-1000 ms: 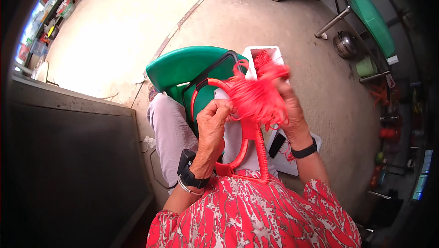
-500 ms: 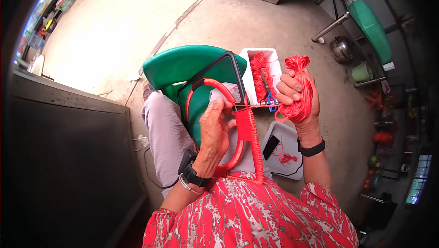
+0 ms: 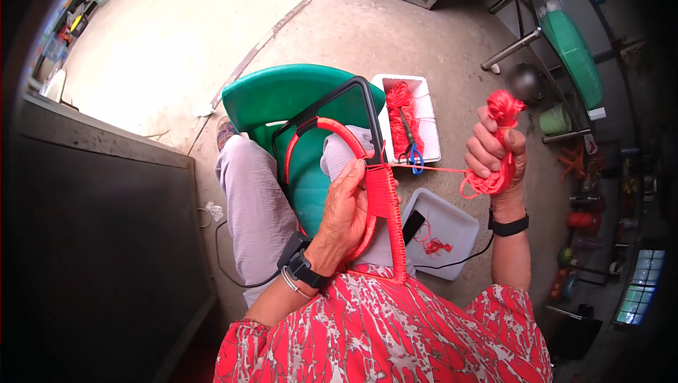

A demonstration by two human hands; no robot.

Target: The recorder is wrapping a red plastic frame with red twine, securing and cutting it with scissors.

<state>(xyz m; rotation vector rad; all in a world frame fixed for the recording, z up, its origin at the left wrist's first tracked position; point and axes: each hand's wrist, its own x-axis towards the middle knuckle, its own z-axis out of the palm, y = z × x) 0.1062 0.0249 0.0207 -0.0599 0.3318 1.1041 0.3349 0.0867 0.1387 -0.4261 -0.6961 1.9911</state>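
Note:
A black frame, partly wrapped in red cord, leans across my lap with a red-wrapped ring inside it. My left hand grips the frame's right side at the edge of the wrapped red band, thumb on top; some of its fingers are hidden behind. Out to the right, my right hand is closed round a bundle of red cord. One strand stretches taut from the bundle to the frame. Below the bundle a small loop of cord hangs.
Behind the frame is a green plastic stool. A white box holds more red cord and blue-handled scissors. Closer, a grey tray contains a black phone-like object and cord scraps. A dark panel stands at left.
My right hand has moved right with the cord bundle, drawing the strand out longer. My left hand has shifted slightly right and closed more firmly on the frame.

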